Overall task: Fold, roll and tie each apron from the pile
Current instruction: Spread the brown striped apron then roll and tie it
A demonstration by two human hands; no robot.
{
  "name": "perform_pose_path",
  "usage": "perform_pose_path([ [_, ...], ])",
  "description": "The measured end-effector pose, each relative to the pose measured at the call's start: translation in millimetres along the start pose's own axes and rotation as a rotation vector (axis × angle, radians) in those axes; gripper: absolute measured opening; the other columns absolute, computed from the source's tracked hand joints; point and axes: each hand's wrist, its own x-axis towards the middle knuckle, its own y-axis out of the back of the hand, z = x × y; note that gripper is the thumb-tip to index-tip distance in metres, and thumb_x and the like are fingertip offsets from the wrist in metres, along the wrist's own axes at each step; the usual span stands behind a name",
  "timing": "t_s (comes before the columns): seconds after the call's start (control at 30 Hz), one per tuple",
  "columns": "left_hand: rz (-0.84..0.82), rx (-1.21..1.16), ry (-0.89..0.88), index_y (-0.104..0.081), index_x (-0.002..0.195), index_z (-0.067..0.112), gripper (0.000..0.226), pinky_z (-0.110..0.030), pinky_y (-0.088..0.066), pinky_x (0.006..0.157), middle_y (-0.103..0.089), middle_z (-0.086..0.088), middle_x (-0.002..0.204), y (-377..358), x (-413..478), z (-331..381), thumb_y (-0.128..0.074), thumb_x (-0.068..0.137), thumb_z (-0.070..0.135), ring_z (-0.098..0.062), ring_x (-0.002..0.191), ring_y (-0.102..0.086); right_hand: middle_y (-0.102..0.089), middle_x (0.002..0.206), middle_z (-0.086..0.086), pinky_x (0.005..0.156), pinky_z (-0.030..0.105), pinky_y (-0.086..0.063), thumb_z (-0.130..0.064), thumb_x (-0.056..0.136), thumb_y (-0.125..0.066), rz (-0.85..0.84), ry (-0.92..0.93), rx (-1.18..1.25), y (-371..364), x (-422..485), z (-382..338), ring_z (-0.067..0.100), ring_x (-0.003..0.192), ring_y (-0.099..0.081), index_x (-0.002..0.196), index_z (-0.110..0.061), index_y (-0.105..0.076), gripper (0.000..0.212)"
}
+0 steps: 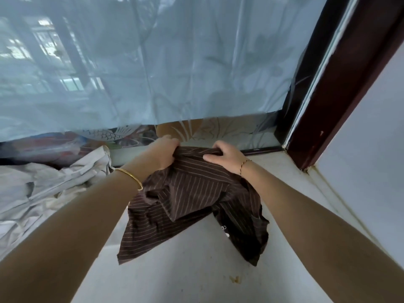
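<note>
Apron [192,206], brown pinstriped cloth, rumpled on the pale ledge [196,270] beside the white fabric pile [43,189], top edge bunched in left hand [162,153] and right hand [225,157]; seemingly light, limp, best gripped at corners.

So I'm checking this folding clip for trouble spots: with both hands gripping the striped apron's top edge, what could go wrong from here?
The brown striped apron is bunched and creased below the left hand and right hand, so a fold started now would likely come out uneven.
A yellowish stain marks the white surface just in front of the hem, and the cloth might drag over it.
The white fabric pile lies close on the left, and its cloth could get caught up.
</note>
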Motion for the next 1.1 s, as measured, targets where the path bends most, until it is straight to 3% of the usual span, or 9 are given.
perform_pose_path([
  [0.1,0.163,0.184,0.092,-0.055,0.111,0.011,0.031,-0.045,-0.050,0.086,-0.054,-0.013,0.114,15.2,-4.8,-3.9,-0.048,0.083,0.000,-0.034,0.108,-0.054,-0.059,0.118,0.004,0.092,0.035,-0.049,-0.047,0.076,-0.073,-0.179,-0.107,-0.291,11.8,-6.1,-7.5,0.022,0.106,-0.057,0.125,-0.011,-0.051,0.065],
  [0.3,0.378,0.085,0.121,-0.044,0.098,0.009,0.014,-0.042,-0.046,0.070,-0.054,-0.011,0.090,39.3,-21.9,11.6,-0.045,0.087,0.002,-0.034,0.086,-0.057,-0.053,0.070,0.000,0.066,0.028,-0.050,-0.020,0.088,-0.061,-0.043,-0.309,-0.747,29.2,-5.7,-17.6,0.016,0.068,-0.055,0.076,-0.010,-0.055,0.017],
  [0.47,-0.110,-0.045,0.101,-0.053,0.113,0.018,0.034,-0.033,-0.050,0.071,-0.059,-0.002,0.095,45.0,-31.5,7.8,-0.061,0.079,0.019,-0.021,0.083,-0.058,-0.051,0.086,0.000,0.076,0.035,-0.037,-0.038,0.090,-0.053,0.250,-0.400,-0.817,45.2,-21.5,-10.1,0.024,0.110,-0.044,0.085,-0.016,-0.058,0.022],
  [0.53,-0.269,0.086,0.182,-0.055,0.117,0.015,0.039,-0.032,-0.050,0.073,-0.061,-0.004,0.101,42.6,-37.8,5.4,-0.061,0.079,0.020,-0.021,0.089,-0.060,-0.058,0.085,-0.001,0.070,0.030,-0.039,-0.038,0.092,-0.049,0.262,-0.428,-0.836,46.6,-27.5,-8.4,0.022,0.094,-0.054,0.083,-0.014,-0.061,0.029],
  [0.63,-0.326,0.150,0.321,-0.048,0.132,0.009,0.043,-0.037,-0.050,0.089,-0.058,-0.011,0.121,41.0,-47.8,-0.2,-0.046,0.090,0.016,-0.027,0.106,-0.058,-0.061,0.078,0.002,0.051,0.026,-0.039,-0.032,0.099,-0.039,0.198,-0.528,-0.651,44.8,-35.7,-5.6,0.017,0.063,-0.054,0.077,-0.010,-0.059,0.037],
  [0.73,-0.370,-0.534,0.545,-0.049,0.127,-0.001,0.035,-0.045,-0.059,0.072,-0.065,-0.022,0.104,37.8,-55.4,10.4,-0.030,0.098,0.005,-0.030,0.082,-0.069,-0.058,0.122,0.009,0.084,0.033,-0.054,-0.019,0.091,-0.059,0.029,-0.683,0.015,41.8,-37.4,-2.1,0.028,0.099,-0.063,0.129,-0.002,-0.049,0.043],
  [0.8,-0.177,-0.947,0.644,-0.053,0.115,-0.005,0.032,-0.033,-0.056,0.045,-0.066,-0.018,0.074,37.6,-58.3,22.9,-0.026,0.099,-0.001,-0.023,0.049,-0.065,-0.051,0.128,0.017,0.089,0.041,-0.054,-0.019,0.085,-0.066,0.002,-0.723,0.616,38.0,-39.6,-9.6,0.039,0.108,-0.059,0.141,-0.004,-0.034,0.067],
  [0.9,0.182,-1.013,0.497,-0.051,0.124,-0.006,0.034,-0.036,-0.057,0.068,-0.064,-0.024,0.101,35.0,-44.8,33.6,-0.033,0.096,-0.001,-0.027,0.073,-0.064,-0.050,0.126,0.016,0.065,0.047,-0.057,-0.022,0.101,-0.038,0.366,-0.660,1.198,39.4,-27.0,-17.8,0.041,0.101,-0.060,0.136,-0.018,-0.039,0.035],
  [1.1,0.813,-0.682,0.057,-0.041,0.139,0.008,0.067,0.002,-0.005,0.103,-0.017,-0.013,0.155,54.9,-56.9,50.8,-0.038,0.077,-0.016,-0.021,0.139,-0.023,-0.052,0.126,0.022,0.102,0.023,-0.036,0.013,0.083,-0.039,1.191,-0.036,0.417,69.1,-36.7,-39.7,0.034,0.119,-0.048,0.116,0.000,-0.058,0.040],
])
